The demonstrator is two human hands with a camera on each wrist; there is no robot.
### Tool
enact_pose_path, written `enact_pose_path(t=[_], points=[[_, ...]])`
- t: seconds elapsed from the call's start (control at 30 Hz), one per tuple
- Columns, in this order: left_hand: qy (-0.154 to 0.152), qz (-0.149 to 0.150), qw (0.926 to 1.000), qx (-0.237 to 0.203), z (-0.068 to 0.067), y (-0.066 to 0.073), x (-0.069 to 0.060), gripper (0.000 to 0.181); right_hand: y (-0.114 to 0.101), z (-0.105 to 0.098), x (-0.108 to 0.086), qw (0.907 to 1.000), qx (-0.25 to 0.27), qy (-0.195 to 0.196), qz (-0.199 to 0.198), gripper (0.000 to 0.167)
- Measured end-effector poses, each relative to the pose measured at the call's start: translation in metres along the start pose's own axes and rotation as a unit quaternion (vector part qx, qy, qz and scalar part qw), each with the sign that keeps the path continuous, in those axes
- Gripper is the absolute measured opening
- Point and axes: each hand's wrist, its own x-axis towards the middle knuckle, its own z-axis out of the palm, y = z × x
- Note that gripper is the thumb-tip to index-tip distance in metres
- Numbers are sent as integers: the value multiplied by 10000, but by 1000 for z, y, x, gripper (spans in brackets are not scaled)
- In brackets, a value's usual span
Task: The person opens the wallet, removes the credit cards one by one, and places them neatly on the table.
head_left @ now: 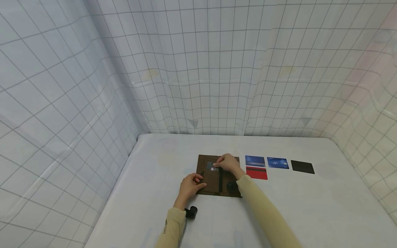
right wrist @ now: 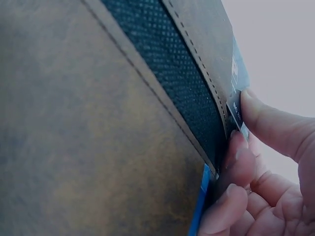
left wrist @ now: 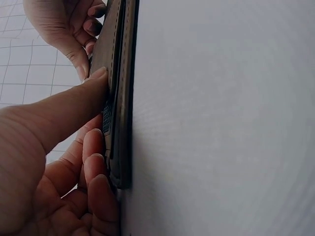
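A brown leather wallet (head_left: pixel 212 181) lies spread flat on the white table, with a dark band down its middle. At its left edge is the left hand (head_left: pixel 189 186); in the left wrist view its thumb (left wrist: pixel 91 86) presses on the leather (left wrist: pixel 106 51) and the other fingers lie curled along the side. The right hand (head_left: pixel 227 163) pinches a dark card (head_left: pixel 212 167) at the top of the wallet's flap. In the right wrist view thumb and fingers hold that card (right wrist: pixel 236 109) beside the stitched edge. How deep the card sits is hidden.
Right of the wallet lie two blue cards (head_left: pixel 255 161) (head_left: pixel 277 163), a red card (head_left: pixel 256 173) and a black card (head_left: pixel 302 166). Wrist-worn black devices (head_left: pixel 191 212) (head_left: pixel 231 185) show at both sleeves. A grid-patterned curtain (head_left: pixel 217 86) stands behind the table.
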Motion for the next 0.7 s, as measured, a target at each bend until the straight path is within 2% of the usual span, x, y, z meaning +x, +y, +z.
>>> enact_pose_path(t=[0.7], points=[[36,45,10000,80,1,0,0,26,-2,-2,-2,9990,434,52,-71,25]])
